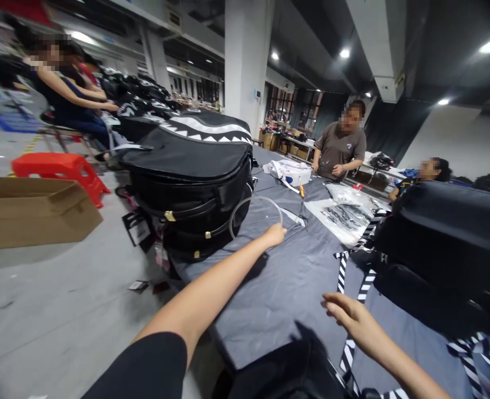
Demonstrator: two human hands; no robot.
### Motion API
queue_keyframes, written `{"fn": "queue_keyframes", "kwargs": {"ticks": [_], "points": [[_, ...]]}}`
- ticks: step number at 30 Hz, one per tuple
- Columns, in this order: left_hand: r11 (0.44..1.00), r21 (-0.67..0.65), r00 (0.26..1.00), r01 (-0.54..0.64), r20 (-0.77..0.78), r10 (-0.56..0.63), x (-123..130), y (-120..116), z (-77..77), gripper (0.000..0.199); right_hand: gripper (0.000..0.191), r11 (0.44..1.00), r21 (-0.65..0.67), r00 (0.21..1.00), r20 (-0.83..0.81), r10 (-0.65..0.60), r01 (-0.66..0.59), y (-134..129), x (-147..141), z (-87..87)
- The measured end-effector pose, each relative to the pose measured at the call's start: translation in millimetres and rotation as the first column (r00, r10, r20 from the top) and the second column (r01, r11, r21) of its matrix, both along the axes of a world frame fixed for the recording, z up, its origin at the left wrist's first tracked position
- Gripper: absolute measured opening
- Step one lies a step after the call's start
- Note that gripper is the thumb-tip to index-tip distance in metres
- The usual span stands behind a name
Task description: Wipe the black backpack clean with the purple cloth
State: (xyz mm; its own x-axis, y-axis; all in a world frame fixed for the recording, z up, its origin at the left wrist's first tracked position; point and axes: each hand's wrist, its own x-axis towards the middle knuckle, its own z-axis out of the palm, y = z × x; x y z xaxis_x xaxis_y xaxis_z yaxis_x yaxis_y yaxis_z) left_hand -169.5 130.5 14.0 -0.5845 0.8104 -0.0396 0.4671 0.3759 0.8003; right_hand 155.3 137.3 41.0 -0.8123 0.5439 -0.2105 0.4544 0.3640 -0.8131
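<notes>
My left hand (275, 235) reaches out over the grey-covered table (286, 288), its fingers closed on a thin clear plastic hoop (265, 198). The hoop stands up beside a stack of black backpacks (195, 160); the top one bears a white jagged-tooth print. My right hand (348, 313) hovers above the table with fingers stretched and nothing in them. It is nearest to black-and-white striped straps (365, 285) and a second pile of black bags (444, 238) at the right. A black bag (290, 371) lies at the near edge, partly cut off.
A co-worker (340, 144) stands across the table, near a white bag (289, 172) and clear plastic packaging (345, 216). An orange-handled tool (301, 190) lies there. Left on the floor are a cardboard box (32, 216) and a red stool (62, 166). Several people sit farther back.
</notes>
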Motion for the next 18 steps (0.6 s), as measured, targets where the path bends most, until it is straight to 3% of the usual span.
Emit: {"fn": "queue_keyframes", "kwargs": {"ticks": [2, 5, 9, 14, 18], "points": [[0.999, -0.02, 0.998, 0.04, -0.039, -0.041, 11.2, -10.2, 9.0, 0.032, 0.054, 0.99, -0.134, 0.995, -0.081, -0.063, 0.051, -9.7, -46.8, 6.5], [0.994, -0.055, 0.99, 0.099, -0.098, -0.104, 27.0, -32.2, 20.9, 0.03, 0.042, 0.898, -0.406, 0.965, -0.114, -0.236, 0.172, -20.5, -119.6, 14.0], [0.991, -0.054, 0.977, 0.12, -0.172, -0.128, 35.7, -71.8, 35.7, 0.026, 0.035, 0.831, -0.536, 0.962, -0.112, -0.248, 0.152, -27.0, -187.2, 22.2], [0.981, 0.078, 0.961, 0.179, -0.227, -0.158, 37.1, -117.7, 57.3, 0.039, 0.024, 0.818, -0.562, 0.933, -0.218, -0.285, 0.119, -36.1, -215.1, 41.1], [0.945, 0.183, 0.941, 0.272, -0.253, -0.222, 35.9, -158.9, 60.4, 0.063, 0.01, 0.86, -0.501, 0.877, -0.363, -0.314, 0.1, -29.8, -216.8, 75.8]]}}
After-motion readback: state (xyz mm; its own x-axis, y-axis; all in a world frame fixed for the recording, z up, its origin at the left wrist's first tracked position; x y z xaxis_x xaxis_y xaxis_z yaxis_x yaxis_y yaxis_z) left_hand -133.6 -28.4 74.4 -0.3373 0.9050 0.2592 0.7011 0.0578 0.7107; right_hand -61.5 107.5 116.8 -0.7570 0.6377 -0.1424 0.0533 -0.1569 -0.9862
